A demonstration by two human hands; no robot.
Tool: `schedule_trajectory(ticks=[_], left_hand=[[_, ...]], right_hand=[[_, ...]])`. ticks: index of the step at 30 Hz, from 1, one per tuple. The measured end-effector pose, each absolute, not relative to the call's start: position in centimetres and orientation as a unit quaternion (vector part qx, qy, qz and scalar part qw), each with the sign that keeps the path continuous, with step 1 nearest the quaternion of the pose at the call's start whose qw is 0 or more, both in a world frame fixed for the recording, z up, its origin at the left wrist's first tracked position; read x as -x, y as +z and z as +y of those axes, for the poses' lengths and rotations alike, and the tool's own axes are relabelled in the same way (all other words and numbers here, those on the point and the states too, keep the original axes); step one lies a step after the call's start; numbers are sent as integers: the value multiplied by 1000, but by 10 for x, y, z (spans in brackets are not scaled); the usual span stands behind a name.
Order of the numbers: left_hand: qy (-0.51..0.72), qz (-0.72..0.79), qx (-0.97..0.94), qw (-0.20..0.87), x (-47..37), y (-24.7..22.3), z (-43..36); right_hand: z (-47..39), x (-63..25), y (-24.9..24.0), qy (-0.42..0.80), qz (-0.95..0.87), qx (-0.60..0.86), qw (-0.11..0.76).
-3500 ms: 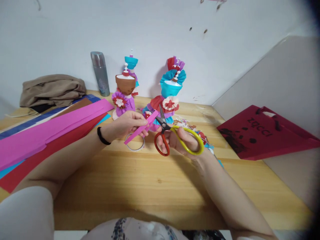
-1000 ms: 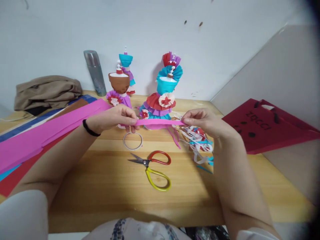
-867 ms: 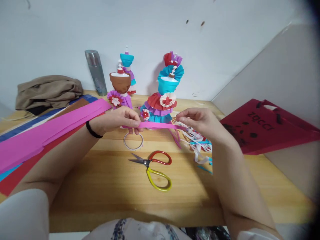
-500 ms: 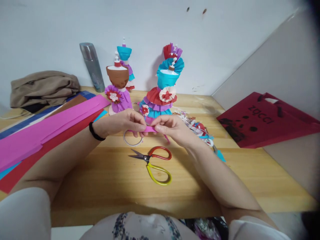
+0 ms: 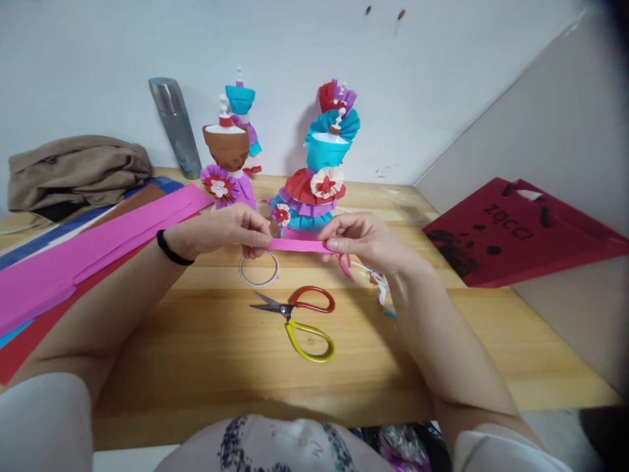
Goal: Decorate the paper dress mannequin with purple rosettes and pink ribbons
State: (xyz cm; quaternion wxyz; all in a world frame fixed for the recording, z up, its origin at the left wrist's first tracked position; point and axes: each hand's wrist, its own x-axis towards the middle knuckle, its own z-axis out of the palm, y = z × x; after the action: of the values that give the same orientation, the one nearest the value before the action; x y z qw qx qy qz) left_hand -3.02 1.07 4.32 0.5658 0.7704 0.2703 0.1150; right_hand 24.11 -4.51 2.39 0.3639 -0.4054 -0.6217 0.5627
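Note:
A narrow pink paper strip (image 5: 301,246) is stretched level between my two hands above the table. My left hand (image 5: 244,231) pinches its left end, and my right hand (image 5: 358,239) pinches it near the right, with a loose pink tail hanging below the fingers. Under my left hand lies a white tape ring (image 5: 259,269). Scissors (image 5: 293,312) with one red and one yellow handle rest on the table nearer to me, blades parted and pointing left. Just behind my hands stand small dress-form figures in crepe paper, one with a brown top (image 5: 227,145), another with a blue top (image 5: 328,154).
Pink, red and blue paper sheets (image 5: 98,246) lie at the left, near a brown cloth (image 5: 78,172). A grey bottle (image 5: 175,128) leans against the wall. Paper scraps (image 5: 381,285) are partly hidden by my right arm. A red bag (image 5: 521,236) stands at the right.
My hands have moved apart, left hand leftward and right hand rightward, so a longer stretch of the pink strip shows between them. The view has shifted slightly.

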Motion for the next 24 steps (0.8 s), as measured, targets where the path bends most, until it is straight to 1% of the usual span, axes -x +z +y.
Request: schedule_trajectory(ticks=[6,11,15,19,21,24], left_hand=[[104,269,-789,542,31,47,12],[102,269,-772,567,33,44,15],[54,261,-770,580,35,41,19],[-7,254,-800,543,38,39,24],[16,252,-816,520,38,38,23],[89,245,-819,511,29,33,17]], right_hand=[[-47,-246,32,554,-623,424,355],[-46,-249,35,544,-622,446,345],[-46,-251,35,542,-624,447,343],[-48,-249,38,547,-629,437,337],[-50,-247,38,553,-635,429,327],[-51,-245,38,562,-645,414,312]])
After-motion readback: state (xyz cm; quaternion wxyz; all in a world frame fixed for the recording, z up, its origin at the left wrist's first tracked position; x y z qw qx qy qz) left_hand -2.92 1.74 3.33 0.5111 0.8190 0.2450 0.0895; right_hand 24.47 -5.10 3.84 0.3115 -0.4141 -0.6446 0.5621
